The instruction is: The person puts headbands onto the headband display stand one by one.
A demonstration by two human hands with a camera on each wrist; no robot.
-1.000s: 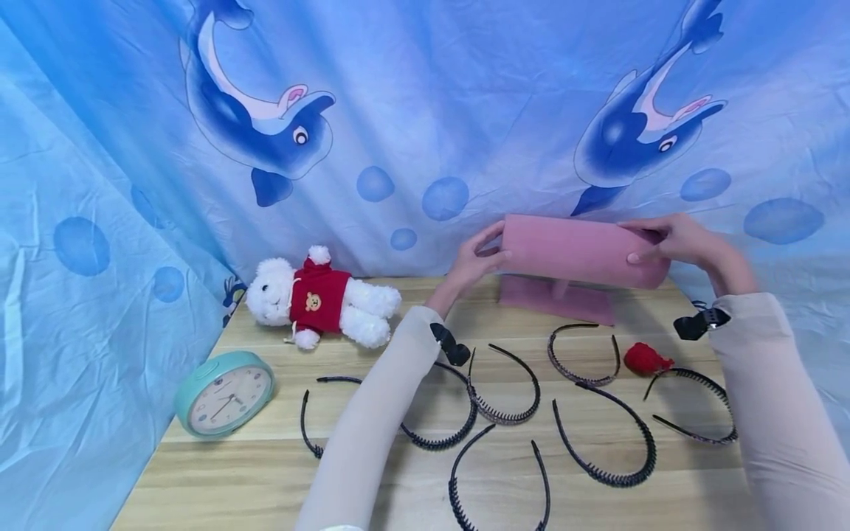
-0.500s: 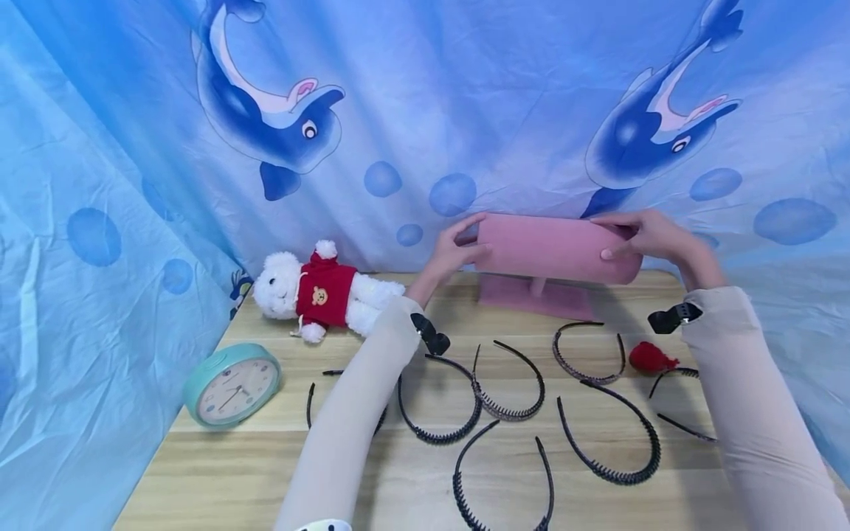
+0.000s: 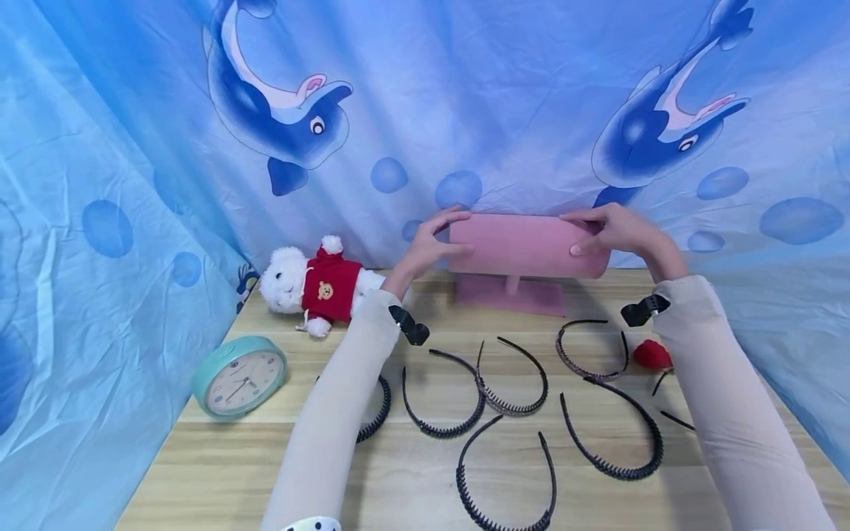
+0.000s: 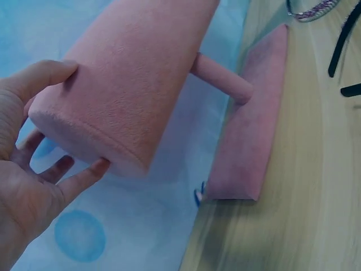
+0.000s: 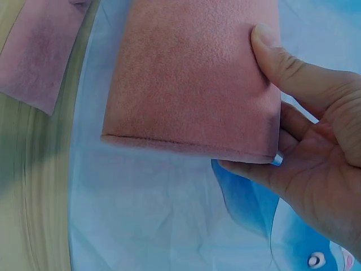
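Both hands are on the pink plush T-bar display stand (image 3: 524, 247) at the back of the table. My left hand (image 3: 428, 243) grips the left end of its padded roll, thumb on the near side. At the roll's right end my right hand (image 3: 624, 232) holds it between thumb and fingers. A short post joins the roll to a flat pink base (image 4: 248, 135), which is at the table's back edge. In the right wrist view the thumb (image 5: 268, 48) presses the plush, while some fingers are hidden behind the roll.
Several black toothed headbands (image 3: 624, 472) lie spread over the wooden table (image 3: 212, 479). A teal alarm clock (image 3: 242, 376) and a white plush toy in a red top (image 3: 332, 287) are on the left. Near my right forearm is a red item (image 3: 652, 355). A blue dolphin curtain (image 3: 518, 110) hangs behind.
Both hands have moved left along the back of the table, taking the display stand with them. My grip on both ends looks the same. The view has shifted slightly.
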